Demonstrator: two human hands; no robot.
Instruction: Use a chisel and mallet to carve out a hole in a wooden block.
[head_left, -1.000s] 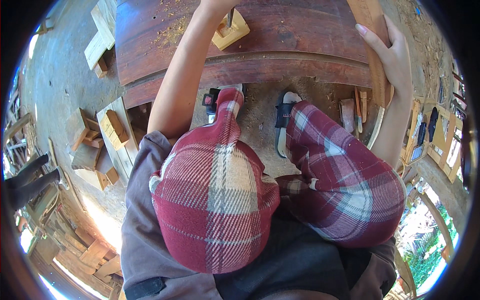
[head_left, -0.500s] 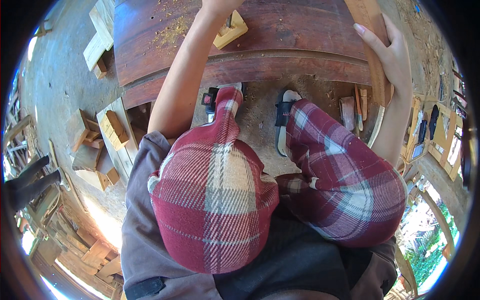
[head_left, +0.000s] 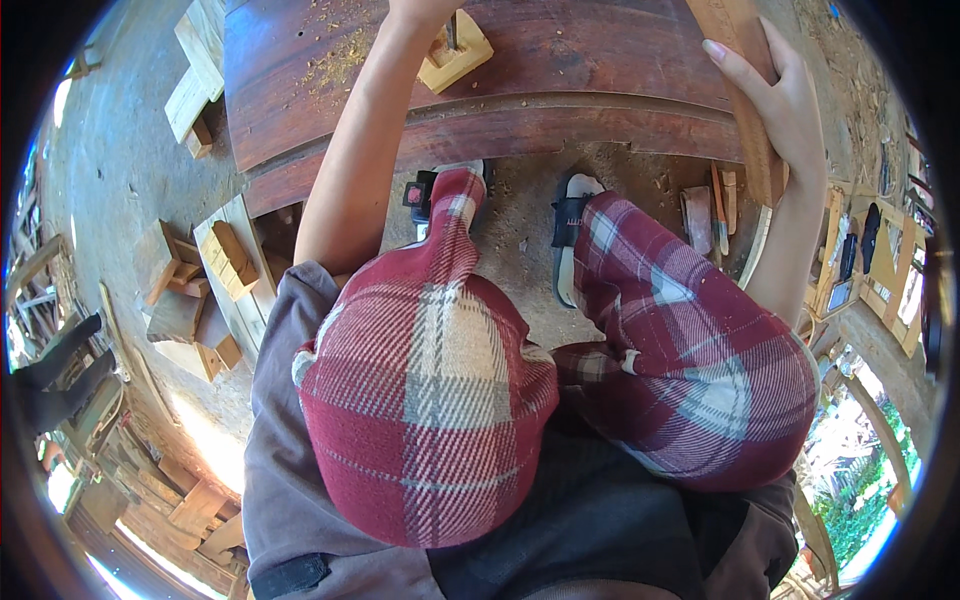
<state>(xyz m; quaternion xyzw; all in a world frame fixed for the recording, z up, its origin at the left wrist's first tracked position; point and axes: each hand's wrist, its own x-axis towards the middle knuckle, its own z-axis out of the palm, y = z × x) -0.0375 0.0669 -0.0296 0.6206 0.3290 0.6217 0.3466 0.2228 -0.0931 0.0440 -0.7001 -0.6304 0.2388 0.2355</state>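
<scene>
My left hand (head_left: 425,8) is at the top edge, its fingers mostly cut off. Up into it runs the dark metal shank of a chisel (head_left: 452,32), which stands upright in a hollow of a pale wood block (head_left: 462,62). The block lies on a reddish-brown wooden bench top (head_left: 590,60). At the right end of the bench my right hand (head_left: 785,100) is closed round a long brown wooden bar (head_left: 745,95). Its thumb lies along the near face and the other fingers are behind. The bar's far end leaves the picture.
Sawdust and chips (head_left: 345,60) lie on the bench, left of the block. Wood offcuts (head_left: 185,290) and pale boards (head_left: 200,75) are on the floor at left. Below the bench's right end is a narrow orange-handled tool (head_left: 719,205). My sandalled feet (head_left: 572,225) rest beneath the bench.
My left hand has shifted slightly left, so more of the chisel's shank and the block's hollow shows. The right hand keeps its grip on the bar. The whole view has moved a little.
</scene>
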